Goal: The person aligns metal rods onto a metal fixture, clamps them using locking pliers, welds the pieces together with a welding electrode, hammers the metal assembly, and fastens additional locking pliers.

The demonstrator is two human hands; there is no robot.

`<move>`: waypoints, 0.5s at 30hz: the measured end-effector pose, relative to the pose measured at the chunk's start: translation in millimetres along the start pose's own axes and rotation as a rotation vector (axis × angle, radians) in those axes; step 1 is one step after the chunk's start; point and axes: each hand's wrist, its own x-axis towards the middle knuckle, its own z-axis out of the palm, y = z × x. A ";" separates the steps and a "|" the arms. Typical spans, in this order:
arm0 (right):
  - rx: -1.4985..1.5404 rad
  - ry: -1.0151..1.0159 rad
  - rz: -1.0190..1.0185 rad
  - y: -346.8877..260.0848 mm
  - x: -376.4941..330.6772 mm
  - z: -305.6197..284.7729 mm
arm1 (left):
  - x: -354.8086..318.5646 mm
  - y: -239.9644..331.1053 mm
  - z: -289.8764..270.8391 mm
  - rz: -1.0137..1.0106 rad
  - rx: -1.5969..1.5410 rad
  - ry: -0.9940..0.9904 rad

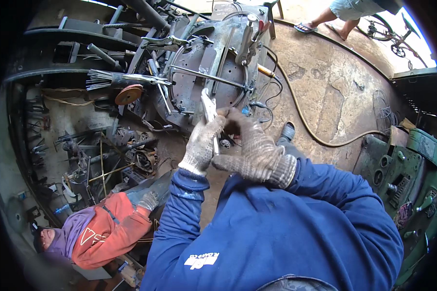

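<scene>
Around you is a cluttered metal workshop, with a worn concrete floor (pixel 342 104) to your right and a yellowish hose (pixel 300 104) curving across it. A green machine (pixel 407 177) with knobs and levers stands at the far right. Near the doorway at the upper right are a bicycle (pixel 397 48) and the bare legs (pixel 320 19) of a person in sandals.

Your gloved left hand (pixel 202 140) is closed around a silver metal tool (pixel 210 106), which looks like pliers and points up and away from you in front of your chest. Your gloved right hand (pixel 257 150) is just beside it, fingers bent towards the left hand and thumb near the tool's lower end; you cannot tell from this view whether it grips the tool.

Beyond the tool lies a round metal plate (pixel 234 75) with holes, crossed by a thin rod (pixel 206 76). One clamp (pixel 165 42) sits at its left edge, another (pixel 246 41) at its right. To the left are a bundle of rods (pixel 102 79) and a brownish disc (pixel 129 94). At the lower left, a co-worker in a red hoodie (pixel 114 228) rests a gloved hand (pixel 149 200) near their lap.
</scene>
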 end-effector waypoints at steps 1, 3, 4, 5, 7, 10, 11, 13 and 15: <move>0.067 0.032 0.007 7.9 1.3 -0.9 | 2.8 4.6 1.4 0.010 -0.087 -0.046; 0.126 0.088 -0.035 11.7 3.5 -2.6 | 9.5 8.9 0.8 0.036 -0.150 -0.096; 0.202 0.011 0.004 9.0 2.5 -2.4 | 8.7 8.6 0.1 0.033 -0.145 -0.097; 0.203 0.025 0.001 22.7 5.8 4.2 | 12.1 9.5 0.9 0.081 0.052 -0.072; 0.288 0.025 0.044 57.4 18.3 21.9 | 23.3 18.2 3.3 0.126 0.260 -0.072; 0.288 0.023 0.112 62.4 29.4 41.6 | 25.5 33.5 -3.9 0.053 0.332 -0.034; 0.296 0.025 0.131 55.1 31.8 44.5 | 23.0 39.1 -3.7 0.001 0.305 -0.024; 0.312 0.038 0.169 41.2 36.0 48.3 | 20.1 52.3 -2.1 -0.002 0.388 -0.038; 0.433 0.005 0.276 35.6 42.5 48.1 | 28.7 52.9 -13.3 0.045 0.508 -0.066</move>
